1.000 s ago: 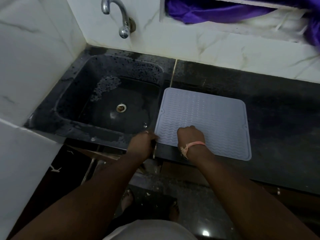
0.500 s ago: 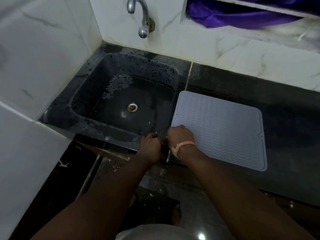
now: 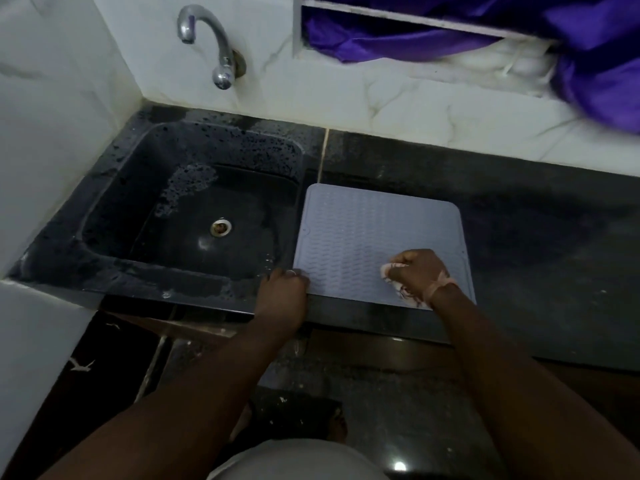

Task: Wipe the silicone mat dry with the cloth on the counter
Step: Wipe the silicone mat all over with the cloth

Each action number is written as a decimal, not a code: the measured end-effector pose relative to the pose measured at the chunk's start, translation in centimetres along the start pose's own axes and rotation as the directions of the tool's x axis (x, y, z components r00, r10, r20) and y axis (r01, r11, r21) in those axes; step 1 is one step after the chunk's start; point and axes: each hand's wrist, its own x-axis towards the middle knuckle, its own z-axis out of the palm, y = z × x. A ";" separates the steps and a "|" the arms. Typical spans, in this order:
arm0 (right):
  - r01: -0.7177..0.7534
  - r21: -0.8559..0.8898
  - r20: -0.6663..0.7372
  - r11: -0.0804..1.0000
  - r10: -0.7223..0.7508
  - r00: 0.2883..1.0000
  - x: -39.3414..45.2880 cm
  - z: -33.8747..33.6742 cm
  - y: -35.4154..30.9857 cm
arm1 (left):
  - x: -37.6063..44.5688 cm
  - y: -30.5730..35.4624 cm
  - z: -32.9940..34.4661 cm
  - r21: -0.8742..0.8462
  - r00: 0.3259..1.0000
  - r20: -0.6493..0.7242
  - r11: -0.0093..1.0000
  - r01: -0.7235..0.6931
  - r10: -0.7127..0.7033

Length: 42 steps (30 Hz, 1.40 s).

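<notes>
The wiping seems in progress: the grey ribbed silicone mat (image 3: 374, 237) lies flat on the dark stone counter (image 3: 540, 244) beside the black sink (image 3: 207, 209), with most of it apparently left to wipe. The right hand (image 3: 417, 271) grips a crumpled pale cloth (image 3: 403, 289) on the mat's near part; the left hand (image 3: 284, 285) holds its near-left corner with curled fingers.
</notes>
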 end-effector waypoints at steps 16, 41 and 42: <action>0.028 -0.367 -0.067 0.930 -0.056 0.996 -0.8 -8.8 11.3 | -0.9 7.2 3.4 -0.065 0.994 -0.049 0.993 -0.104 0.101; 0.295 -0.760 0.163 0.579 -0.270 0.949 0.3 -7.0 8.7 | -1.0 9.0 2.2 -0.106 1.000 -0.013 0.994 0.010 -0.011; 0.304 -0.758 0.172 0.577 -0.272 0.947 0.4 -6.8 8.4 | -1.0 9.0 2.1 -0.108 1.000 -0.009 0.994 0.011 -0.012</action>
